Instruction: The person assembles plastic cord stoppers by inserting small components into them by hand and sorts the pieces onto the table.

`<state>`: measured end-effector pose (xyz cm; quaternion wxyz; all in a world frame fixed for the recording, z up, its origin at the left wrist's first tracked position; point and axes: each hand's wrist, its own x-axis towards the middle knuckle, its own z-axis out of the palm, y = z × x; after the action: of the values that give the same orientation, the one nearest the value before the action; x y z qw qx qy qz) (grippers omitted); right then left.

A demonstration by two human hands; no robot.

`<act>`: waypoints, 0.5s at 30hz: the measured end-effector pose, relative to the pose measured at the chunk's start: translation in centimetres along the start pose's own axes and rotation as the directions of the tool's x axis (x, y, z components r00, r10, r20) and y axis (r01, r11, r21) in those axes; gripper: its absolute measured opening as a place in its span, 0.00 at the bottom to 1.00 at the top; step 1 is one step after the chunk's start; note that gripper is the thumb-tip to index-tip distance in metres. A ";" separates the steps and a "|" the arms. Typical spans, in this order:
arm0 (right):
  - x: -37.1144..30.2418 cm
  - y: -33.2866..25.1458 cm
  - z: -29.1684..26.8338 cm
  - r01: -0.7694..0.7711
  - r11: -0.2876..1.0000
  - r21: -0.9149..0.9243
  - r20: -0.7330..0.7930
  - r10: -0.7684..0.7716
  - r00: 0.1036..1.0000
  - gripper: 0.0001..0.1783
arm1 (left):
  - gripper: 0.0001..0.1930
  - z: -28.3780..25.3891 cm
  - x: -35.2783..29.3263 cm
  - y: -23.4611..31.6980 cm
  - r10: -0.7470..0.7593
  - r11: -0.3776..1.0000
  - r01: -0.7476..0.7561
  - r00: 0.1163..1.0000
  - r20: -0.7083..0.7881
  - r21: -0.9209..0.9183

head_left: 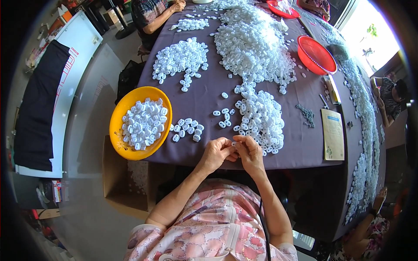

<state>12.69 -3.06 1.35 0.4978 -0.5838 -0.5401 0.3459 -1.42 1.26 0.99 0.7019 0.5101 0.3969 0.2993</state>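
A small white piece is pinched between the left hand and the right hand, which are held together, fingertips closed on it, at the near edge of the tabletop. Should the pinch be loosened, the piece could be dropped onto the shirt or the floor, being so small and so near that edge. The near pile, just beyond the right hand, could be scattered by a knuckle. Farther left of the hands, a filled yellow bowl seems to be set partly past the tabletop's side, so it could be tipped by a knock. Straight ahead, the way is blocked by a large heap; to the right, a brown envelope and, farther off, a red basin are placed.
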 end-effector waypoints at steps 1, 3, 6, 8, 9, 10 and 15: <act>0.0 0.0 0.0 -0.001 1.000 0.001 0.001 0.001 1.000 0.08 | 0.06 0.0 0.0 0.0 0.004 1.000 -0.004 1.000 0.000 0.016; -0.1 0.0 -0.1 -0.036 0.999 0.022 0.024 0.035 0.999 0.08 | 0.06 0.1 -0.2 0.1 0.019 1.000 -0.019 1.000 0.002 0.023; -0.1 0.7 0.6 -0.095 0.988 0.123 -0.053 0.102 0.993 0.08 | 0.06 0.3 -0.3 0.4 0.028 0.998 -0.028 1.000 -0.004 0.055; 0.0 0.4 0.6 -0.070 0.994 0.089 -0.060 0.075 0.995 0.08 | 0.05 0.5 -0.3 0.5 0.021 0.997 -0.020 1.000 -0.012 0.078; 0.0 0.3 0.6 -0.045 0.997 0.055 -0.064 0.048 0.997 0.08 | 0.05 0.5 -0.3 0.6 0.029 0.997 -0.028 0.999 -0.020 0.070; 0.0 0.3 0.6 -0.046 0.997 0.054 -0.064 0.050 0.997 0.08 | 0.05 0.5 -0.3 0.5 0.038 0.997 -0.036 0.999 -0.028 0.062; 0.2 0.5 0.3 -0.109 0.988 0.109 -0.025 0.112 0.993 0.07 | 0.05 0.1 0.0 -0.3 0.024 0.999 -0.024 1.000 -0.013 -0.035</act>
<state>12.56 -2.70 0.81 0.5166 -0.5906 -0.4799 0.3924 -1.35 1.16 0.71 0.7048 0.5005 0.3897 0.3176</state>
